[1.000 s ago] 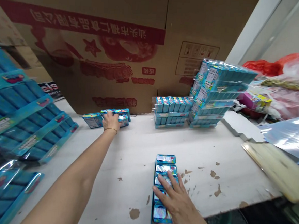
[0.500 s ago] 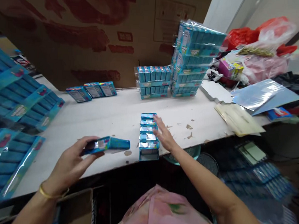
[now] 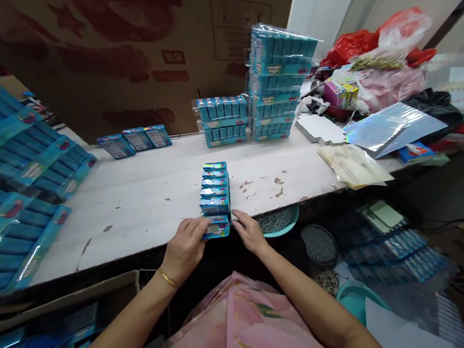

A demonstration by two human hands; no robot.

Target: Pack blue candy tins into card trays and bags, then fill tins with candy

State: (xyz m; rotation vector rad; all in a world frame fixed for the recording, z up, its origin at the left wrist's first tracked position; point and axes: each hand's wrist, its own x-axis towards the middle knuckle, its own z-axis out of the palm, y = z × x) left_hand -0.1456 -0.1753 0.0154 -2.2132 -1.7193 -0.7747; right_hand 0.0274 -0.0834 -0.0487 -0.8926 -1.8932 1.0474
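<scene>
Several small blue boxes form a row [image 3: 214,189] running toward the table's front edge. At its near end, my left hand [image 3: 186,245] grips a blue box [image 3: 217,227] by its left side, fingers closed on it. My right hand [image 3: 250,232] is at the right side of that near end, fingertips close to or touching the box's corner; its fingers are bent and partly apart, with nothing seen between them.
Wrapped blue packs stand in a tall stack [image 3: 278,84] and a shorter stack [image 3: 222,121] at the back. Three boxes [image 3: 139,139] lie at back left, large packs [image 3: 29,170] at far left. Plastic sheets [image 3: 394,127] lie right. A teal basin [image 3: 278,224] sits below the edge.
My left hand has brought its box rightward to the near end of the row. My right hand has moved from beside the row down to that end. The view has shifted.
</scene>
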